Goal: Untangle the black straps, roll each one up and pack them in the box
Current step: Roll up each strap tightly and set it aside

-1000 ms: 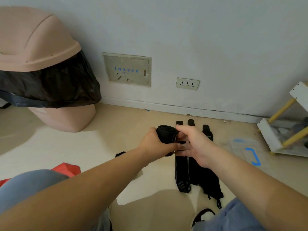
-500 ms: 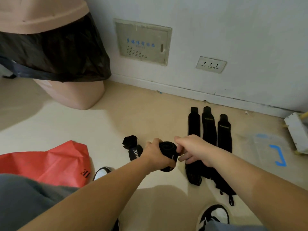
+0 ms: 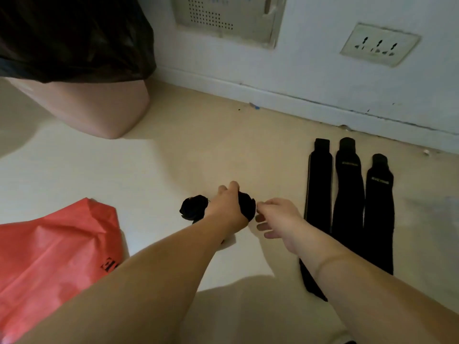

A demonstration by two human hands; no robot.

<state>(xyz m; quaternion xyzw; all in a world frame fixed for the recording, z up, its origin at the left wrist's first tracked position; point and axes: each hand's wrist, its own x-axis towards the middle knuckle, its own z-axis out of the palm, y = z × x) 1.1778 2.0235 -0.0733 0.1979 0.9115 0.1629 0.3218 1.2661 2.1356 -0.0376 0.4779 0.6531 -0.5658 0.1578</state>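
Note:
My left hand (image 3: 228, 207) grips a rolled black strap (image 3: 247, 206) low over the floor. Just left of it lies another rolled black strap (image 3: 192, 207), partly hidden by my wrist. My right hand (image 3: 278, 219) hovers beside the held roll with loosely spread fingers, holding nothing. Three flat black straps (image 3: 347, 194) lie side by side on the floor to the right, their lower ends covered by my right forearm. No box is in view.
A red plastic bag (image 3: 54, 252) lies at the left. A pink bin (image 3: 94, 105) with a black liner stands at the back left. The wall with a socket (image 3: 378, 44) and a panel runs along the back.
The view has dropped and closed in on the floor. My left hand lowered the roll toward the floor next to the other roll. My right hand let go of it and opened.

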